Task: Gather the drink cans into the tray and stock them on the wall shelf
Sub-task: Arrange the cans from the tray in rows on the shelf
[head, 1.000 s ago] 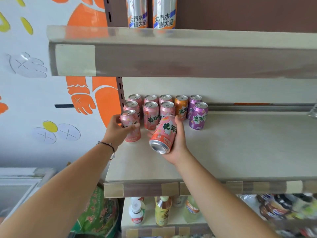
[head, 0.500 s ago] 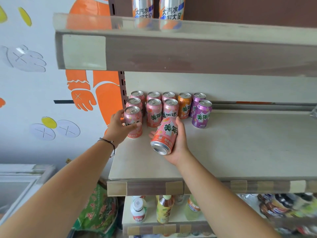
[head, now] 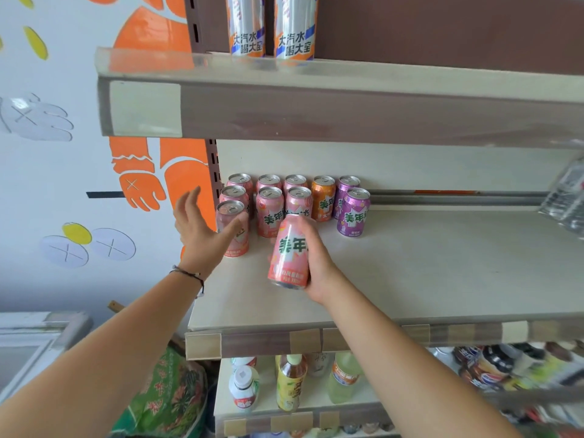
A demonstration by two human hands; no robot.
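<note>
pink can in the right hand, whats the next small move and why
Probably stand the pink can upright on the shelf in the open spot right of the front pink can, in front of the second-row cans. The right hand holds it above that gap, and the left hand is open beside the front can.

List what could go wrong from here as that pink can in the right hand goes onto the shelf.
1. The pink can in the right hand is just in front of the standing pink cans; pushing it in could topple them.
2. The open left hand is close beside the front-left can, near the shelf end, and might nudge it off.
</note>
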